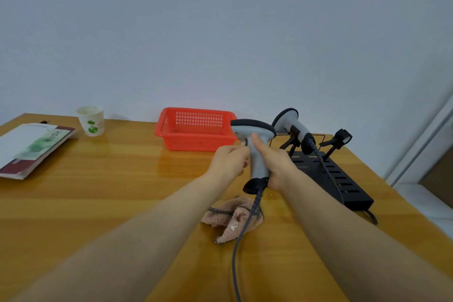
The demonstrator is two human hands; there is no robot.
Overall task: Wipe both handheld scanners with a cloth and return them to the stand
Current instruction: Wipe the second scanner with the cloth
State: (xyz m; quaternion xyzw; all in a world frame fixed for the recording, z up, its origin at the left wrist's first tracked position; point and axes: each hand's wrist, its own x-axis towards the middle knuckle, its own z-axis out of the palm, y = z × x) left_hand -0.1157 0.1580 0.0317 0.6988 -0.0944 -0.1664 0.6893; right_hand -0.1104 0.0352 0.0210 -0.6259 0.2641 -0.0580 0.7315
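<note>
Our right hand (272, 165) is wrapped round the grey handle of the first scanner (257, 154), thumb pointing up along the back of it, and holds it upright above the table (122, 179). Our left hand (230, 162) meets the same handle from the other side, fingers curled against its front just under the dark-topped head. From the black base of the handle a grey cable (241, 235) hangs down and runs toward us, crossing over the pink cloth (229, 222), which lies crumpled on the wood just below both hands, touched by neither. To the right, just beyond our right wrist, the black stand (338, 179) stretches along the table; the second scanner (291, 127) sits in its far end, head tilted up, and beside that a black cradle (340, 140) holds nothing. Behind the held scanner stands a red basket (196, 141). Well off to the left are a paper cup (91, 120) and a small stack of booklets (29, 149).
</note>
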